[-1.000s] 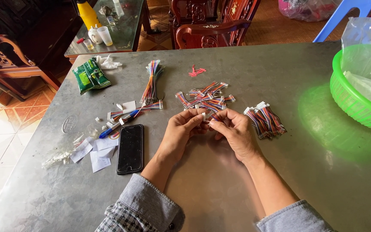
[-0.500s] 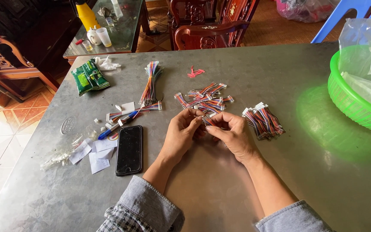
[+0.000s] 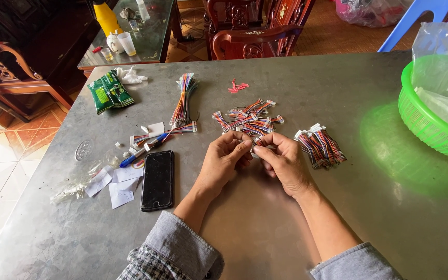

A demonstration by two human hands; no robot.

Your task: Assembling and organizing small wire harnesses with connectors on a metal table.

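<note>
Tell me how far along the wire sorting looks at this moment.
Done, it seems: a tidy bundle of wire harnesses lies right of the hands. In hand: the left hand and right hand pinch one small piece between fingertips; what it is stays hidden. Left: a loose pile of harnesses beyond the hands and a long wire bundle look untouched.

on the table (image 3: 296,228), both hands (image 3: 223,166) meet just before the loose wires (image 3: 247,120). a wire bundle (image 3: 321,147) lies right of them, the phone (image 3: 157,179) left, the pen (image 3: 138,154) behind it, the basket (image 3: 431,122) far right.
</note>
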